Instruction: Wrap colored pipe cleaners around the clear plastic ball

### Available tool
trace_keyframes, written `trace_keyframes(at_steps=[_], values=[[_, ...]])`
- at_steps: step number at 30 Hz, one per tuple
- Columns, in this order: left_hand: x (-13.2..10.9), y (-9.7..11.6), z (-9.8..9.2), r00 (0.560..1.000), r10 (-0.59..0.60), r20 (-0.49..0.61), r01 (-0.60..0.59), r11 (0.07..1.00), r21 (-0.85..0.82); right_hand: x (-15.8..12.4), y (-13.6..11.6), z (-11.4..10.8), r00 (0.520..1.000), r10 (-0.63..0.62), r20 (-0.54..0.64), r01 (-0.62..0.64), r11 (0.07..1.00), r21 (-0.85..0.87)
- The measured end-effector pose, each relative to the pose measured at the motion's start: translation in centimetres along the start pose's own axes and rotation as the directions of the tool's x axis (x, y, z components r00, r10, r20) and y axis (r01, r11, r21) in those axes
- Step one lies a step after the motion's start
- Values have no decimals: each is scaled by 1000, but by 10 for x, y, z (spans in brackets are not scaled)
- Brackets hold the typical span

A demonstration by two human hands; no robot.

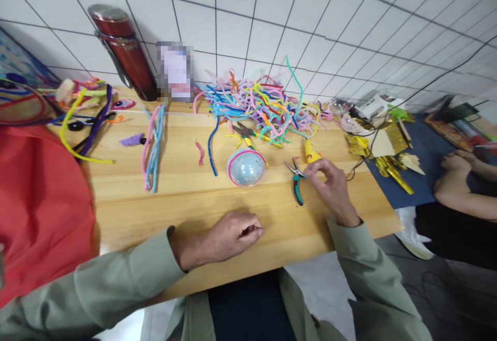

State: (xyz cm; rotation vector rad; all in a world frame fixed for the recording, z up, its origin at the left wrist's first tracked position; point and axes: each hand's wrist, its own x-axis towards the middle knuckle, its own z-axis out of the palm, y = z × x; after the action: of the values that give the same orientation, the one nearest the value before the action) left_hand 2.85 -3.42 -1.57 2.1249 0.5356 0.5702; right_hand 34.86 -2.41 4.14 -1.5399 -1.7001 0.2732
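Under the curled left hand (227, 235) and narrowly pinched right hand (333, 188), a wooden table (182, 204) is stretching toward a tiled wall (235, 20), a clear dome (247, 169) is sitting beyond the left, and teal-handled pliers (297, 189) are lying just beside the right.

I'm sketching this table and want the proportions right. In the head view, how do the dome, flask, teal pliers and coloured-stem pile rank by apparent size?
Largest to smallest:
1. Coloured-stem pile
2. Flask
3. Dome
4. Teal pliers
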Motion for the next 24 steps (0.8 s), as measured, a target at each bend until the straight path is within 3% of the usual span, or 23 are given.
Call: trace_keyframes(at_steps=[3, 8, 13, 24], values=[[0, -1, 1, 1000, 0, -18, 0, 1000, 7, -2, 39, -11, 993, 109, -39, -115, 972, -205], [0, -3, 2, 1000, 26, -8, -26, 1000, 17, -25, 74, -10, 990, 64, 123, -13, 926, -378], [0, -1, 1, 1000, 26, -8, -25, 999, 28, -31, 81, -9, 986, 14, 166, 55, 914, -402], [1, -1, 2, 998, 40, -45, -42, 999, -25, -23, 119, -56, 967, 126, 220, -33, 923, -383]])
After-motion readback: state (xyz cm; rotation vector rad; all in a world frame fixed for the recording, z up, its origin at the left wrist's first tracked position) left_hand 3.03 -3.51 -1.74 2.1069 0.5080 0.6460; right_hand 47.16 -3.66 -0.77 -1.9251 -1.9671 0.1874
